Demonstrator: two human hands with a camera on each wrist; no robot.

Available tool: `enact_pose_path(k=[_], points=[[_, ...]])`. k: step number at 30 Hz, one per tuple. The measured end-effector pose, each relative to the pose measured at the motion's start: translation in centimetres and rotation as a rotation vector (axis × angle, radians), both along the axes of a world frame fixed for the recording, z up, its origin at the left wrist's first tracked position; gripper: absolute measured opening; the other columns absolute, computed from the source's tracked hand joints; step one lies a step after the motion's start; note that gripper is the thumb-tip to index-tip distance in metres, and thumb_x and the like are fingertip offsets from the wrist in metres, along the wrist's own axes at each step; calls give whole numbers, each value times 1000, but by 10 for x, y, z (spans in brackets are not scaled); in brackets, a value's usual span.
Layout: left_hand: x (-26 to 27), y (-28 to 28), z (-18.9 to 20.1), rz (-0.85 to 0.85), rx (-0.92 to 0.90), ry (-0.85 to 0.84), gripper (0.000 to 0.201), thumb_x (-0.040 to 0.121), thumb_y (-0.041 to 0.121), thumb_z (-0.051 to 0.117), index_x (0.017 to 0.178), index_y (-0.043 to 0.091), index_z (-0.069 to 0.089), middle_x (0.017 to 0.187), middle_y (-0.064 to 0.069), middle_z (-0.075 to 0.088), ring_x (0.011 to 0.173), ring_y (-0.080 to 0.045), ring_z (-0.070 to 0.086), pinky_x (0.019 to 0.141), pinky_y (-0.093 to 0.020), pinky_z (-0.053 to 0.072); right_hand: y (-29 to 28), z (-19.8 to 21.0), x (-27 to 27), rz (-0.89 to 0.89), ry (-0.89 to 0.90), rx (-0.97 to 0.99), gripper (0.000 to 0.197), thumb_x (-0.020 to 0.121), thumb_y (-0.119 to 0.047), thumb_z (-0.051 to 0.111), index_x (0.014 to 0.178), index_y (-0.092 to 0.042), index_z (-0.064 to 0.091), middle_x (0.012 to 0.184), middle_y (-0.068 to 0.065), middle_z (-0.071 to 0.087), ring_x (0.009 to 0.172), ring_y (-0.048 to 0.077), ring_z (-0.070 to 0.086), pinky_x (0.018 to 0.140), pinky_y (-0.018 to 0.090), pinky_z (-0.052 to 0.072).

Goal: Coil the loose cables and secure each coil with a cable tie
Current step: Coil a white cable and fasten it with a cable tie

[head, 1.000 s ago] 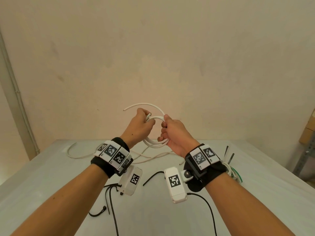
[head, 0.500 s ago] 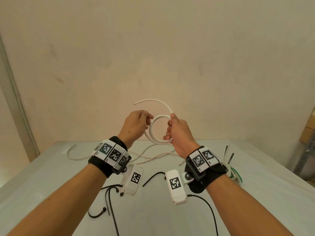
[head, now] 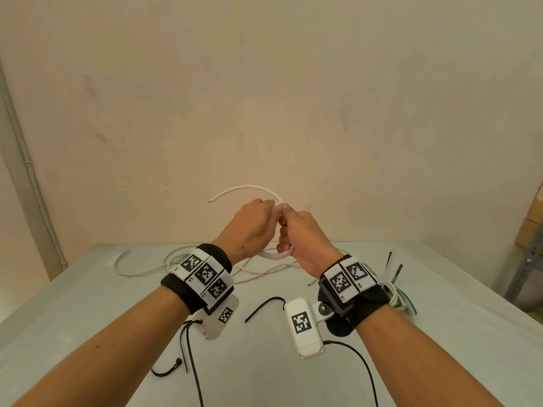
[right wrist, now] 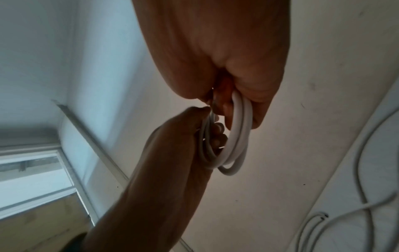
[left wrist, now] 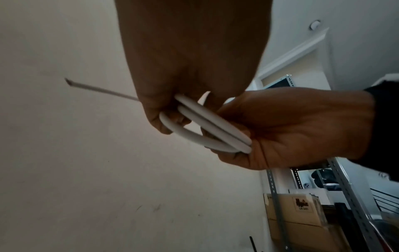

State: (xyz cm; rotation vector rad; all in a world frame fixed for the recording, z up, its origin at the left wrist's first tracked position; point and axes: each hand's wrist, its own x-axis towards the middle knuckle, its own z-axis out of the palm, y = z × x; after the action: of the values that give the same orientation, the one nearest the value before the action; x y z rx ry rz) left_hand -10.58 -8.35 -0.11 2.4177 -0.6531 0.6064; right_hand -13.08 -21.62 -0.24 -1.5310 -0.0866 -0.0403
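I hold a white cable coil in the air above the table with both hands. My right hand grips one side of the loops, fingers curled through them. My left hand pinches the cable at the top of the coil, touching the right hand. The cable's free end arcs up and to the left. In the left wrist view, several turns of the coil run from my left hand into my right hand. From the right wrist, the coil hangs under my right hand, and my left hand holds its far side.
Loose white cables lie at the back of the grey table. Black cable ties lie near my wrists. A tied bundle with green and white wires sits at the right. A metal rack stands beyond the table's right edge.
My hands have come together, closing the open ring that showed between them. The left hand moved right to the top of the coil; the free end swung left.
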Motion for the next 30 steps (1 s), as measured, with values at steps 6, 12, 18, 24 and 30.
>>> enact_pose_path(k=[6, 12, 18, 24, 30], points=[[3, 10, 0, -48, 243, 80, 55, 103, 1, 39, 157, 2, 29, 109, -9, 51, 89, -19, 45, 77, -24, 36, -3, -1, 3, -33, 39, -8, 38, 112, -33, 38, 85, -11, 54, 61, -2, 33, 49, 12, 31, 47, 25, 36], [-2, 15, 0, -51, 298, -11, 51, 99, -6, 44, 147, 10, 44, 113, -9, 57, 93, -22, 56, 86, -42, 53, 1, 2, 5, -30, 17, -33, 49, 106, -50, 50, 102, -4, 68, 45, -16, 48, 47, 10, 34, 44, 26, 39], [0, 22, 2, -81, 253, -145, 46, 99, -4, 47, 143, 10, 56, 111, -8, 64, 97, -25, 63, 84, -34, 50, -1, -3, 6, 19, 93, 190, 32, 106, -33, 55, 85, -9, 61, 56, -5, 28, 45, 11, 23, 47, 27, 30], [6, 36, -1, 139, 317, -194, 100, 79, 33, 76, 161, 18, 22, 164, -15, 19, 151, -35, 18, 122, -49, 23, -5, -1, 5, 92, 10, -34, 30, 107, -28, 50, 81, -13, 52, 58, -4, 29, 46, 11, 23, 46, 25, 31], [7, 36, -2, -179, -166, 174, 9, 101, 18, 60, 104, 9, 62, 85, -1, 77, 79, -16, 74, 87, -38, 56, -8, 7, 6, 80, -103, 8, 31, 108, -25, 48, 80, -13, 51, 59, -4, 30, 48, 11, 25, 49, 28, 30]])
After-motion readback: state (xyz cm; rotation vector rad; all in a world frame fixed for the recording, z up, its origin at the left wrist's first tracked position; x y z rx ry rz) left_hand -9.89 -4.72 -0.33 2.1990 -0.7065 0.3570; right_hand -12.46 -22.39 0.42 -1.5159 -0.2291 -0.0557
